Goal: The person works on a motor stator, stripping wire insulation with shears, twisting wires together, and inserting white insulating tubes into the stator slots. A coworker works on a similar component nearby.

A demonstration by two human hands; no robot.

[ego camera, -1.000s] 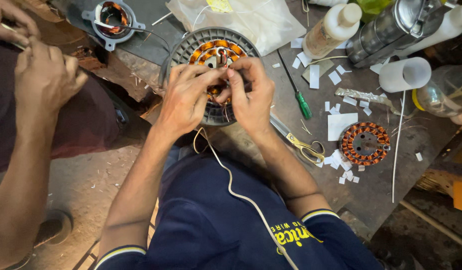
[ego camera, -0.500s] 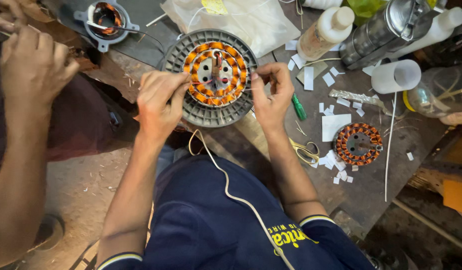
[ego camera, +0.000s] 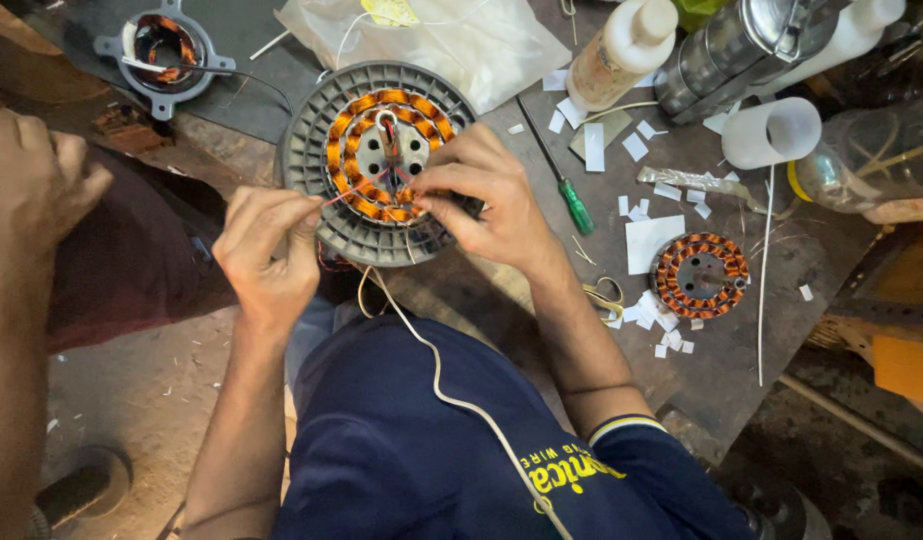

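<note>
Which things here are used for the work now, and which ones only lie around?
In use: left hand pulling a thin red wire; right hand on the large copper-wound stator.

Lying about: green screwdriver, scissors, small stator, paper scraps, white bottle.

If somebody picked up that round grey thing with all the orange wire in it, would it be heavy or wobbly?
Probably heavy for its size: the round grey housing is packed with a ring of copper windings. It looks stiff, not floppy. The thin red wire pinched by the left hand seems delicate and might snap if tugged, while the right hand steadies the coils.
</note>
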